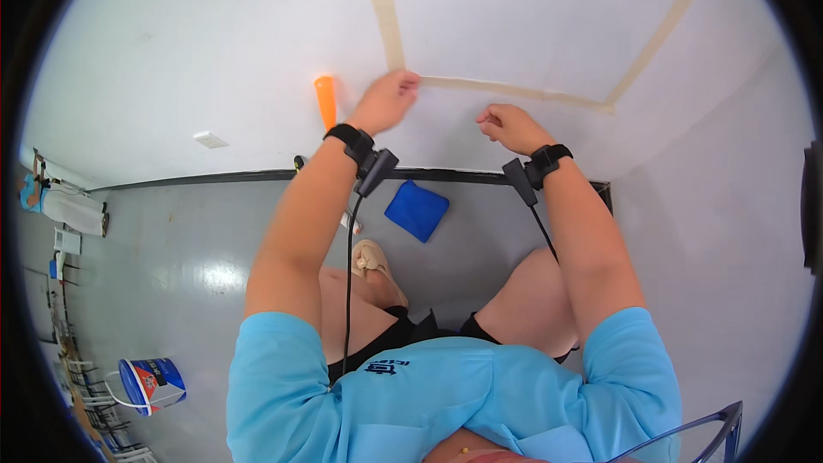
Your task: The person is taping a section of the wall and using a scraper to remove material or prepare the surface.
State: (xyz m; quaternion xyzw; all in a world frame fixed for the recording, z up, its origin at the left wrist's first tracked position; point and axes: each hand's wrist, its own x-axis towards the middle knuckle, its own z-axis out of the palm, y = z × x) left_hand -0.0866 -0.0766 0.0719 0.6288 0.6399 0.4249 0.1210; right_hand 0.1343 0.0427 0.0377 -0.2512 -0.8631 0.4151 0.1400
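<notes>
Strips of beige masking tape (506,88) form a large outline on the white wall (480,26). At its lower left corner, my left hand (390,101) has its fingers closed and pressed together on the tape, slightly blurred. Lower down and to the right, my right hand (514,129) is held near the wall, below the bottom strip. Its fingers are curled in, and nothing shows between them. Just left of my left hand, an orange cone-shaped object (326,103) is against the wall; my wrist partly hides its lower end.
A folded blue cloth (417,211) lies on the grey floor (214,240) by the dark baseboard (454,176). Cables hang from both wrist bands. A blue bucket (153,384) stands at the lower left. A white wall socket (210,139) and another person (69,206) are farther left.
</notes>
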